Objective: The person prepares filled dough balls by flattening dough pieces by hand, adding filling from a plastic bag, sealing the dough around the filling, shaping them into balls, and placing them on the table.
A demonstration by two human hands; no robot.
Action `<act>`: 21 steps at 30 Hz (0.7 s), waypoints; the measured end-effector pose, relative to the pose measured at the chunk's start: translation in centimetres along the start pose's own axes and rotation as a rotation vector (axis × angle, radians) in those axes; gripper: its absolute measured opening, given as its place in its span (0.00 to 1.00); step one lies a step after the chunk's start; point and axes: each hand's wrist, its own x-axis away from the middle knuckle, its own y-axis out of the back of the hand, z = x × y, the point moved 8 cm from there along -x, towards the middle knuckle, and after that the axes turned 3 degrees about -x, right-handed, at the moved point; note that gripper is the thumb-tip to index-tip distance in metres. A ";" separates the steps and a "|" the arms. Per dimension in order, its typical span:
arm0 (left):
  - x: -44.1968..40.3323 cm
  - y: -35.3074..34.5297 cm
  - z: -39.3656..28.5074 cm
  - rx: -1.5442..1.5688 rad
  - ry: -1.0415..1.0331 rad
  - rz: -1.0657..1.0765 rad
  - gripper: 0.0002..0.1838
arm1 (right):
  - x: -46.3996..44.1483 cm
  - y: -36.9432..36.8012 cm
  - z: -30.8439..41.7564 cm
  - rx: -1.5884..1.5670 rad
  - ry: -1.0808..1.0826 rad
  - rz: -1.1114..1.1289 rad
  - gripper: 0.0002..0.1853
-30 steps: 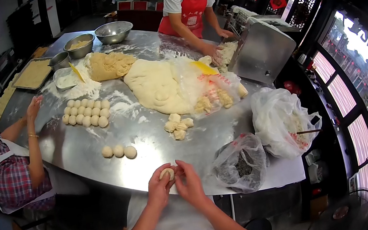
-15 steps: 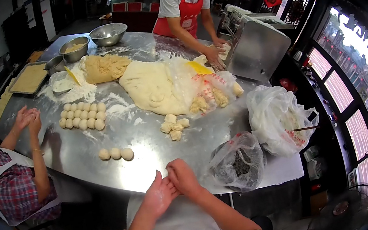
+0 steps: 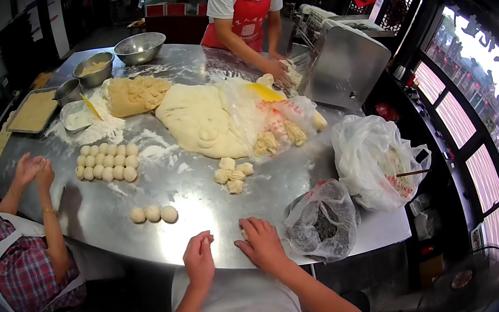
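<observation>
My left hand (image 3: 199, 258) is above the front edge of the steel table (image 3: 105, 223), its fingers curled together; a small pale bit shows at the fingertips, too small to name. Palm down at the same edge is my right hand (image 3: 264, 242), thumb and fingers apart; a pale spot shows between them. Beyond my left hand stand three round dough balls (image 3: 153, 213) in a row. Several cut dough pieces (image 3: 233, 174) lie clustered farther in. To the right of my right hand sits a clear plastic bag (image 3: 321, 219) with dark filling.
A large dough slab (image 3: 195, 119) covers mid-table, partly under plastic. Rows of dough balls (image 3: 107, 162) lie left of it. A white bag (image 3: 374, 166) with a stick stands at right. One co-worker (image 3: 16, 255) sits left; another (image 3: 244, 11) works by a metal machine (image 3: 345, 64).
My hands were together in front of me and have moved apart, left hand to the left, right hand to the right. The far co-worker's hands shifted slightly near the machine.
</observation>
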 end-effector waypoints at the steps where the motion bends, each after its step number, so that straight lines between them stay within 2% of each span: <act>1: 0.1 0.1 -0.9 -0.104 -0.087 0.006 0.10 | -0.3 0.2 -0.2 -0.029 -0.003 0.029 0.26; 2: 0.4 0.0 -1.8 -0.207 -0.171 0.010 0.09 | -0.5 0.0 -0.5 -0.023 -0.019 0.067 0.25; 4: 0.6 -0.2 -2.4 -0.227 -0.195 -0.014 0.09 | -0.7 -0.4 -1.0 -0.013 -0.051 0.147 0.22; 10: 0.6 -0.3 -3.2 -0.269 -0.226 -0.008 0.08 | -1.9 -1.8 -2.4 -0.064 -0.109 0.045 0.11; 13: 0.5 -0.4 -3.4 -0.276 -0.245 -0.013 0.08 | -2.3 -0.4 -2.8 -0.129 -0.249 -0.017 0.09; 17: 0.5 -0.4 -2.9 -0.307 -0.265 -0.028 0.07 | -2.3 0.1 -1.3 -0.119 -0.093 -0.112 0.14; 19: 0.6 -0.5 -1.6 -0.297 -0.262 -0.020 0.07 | -0.5 -2.0 -1.2 0.038 -0.090 -0.009 0.19; 21: 0.5 -0.4 -2.6 -0.255 -0.238 0.011 0.08 | -0.3 -0.5 -0.2 0.007 -0.110 0.082 0.24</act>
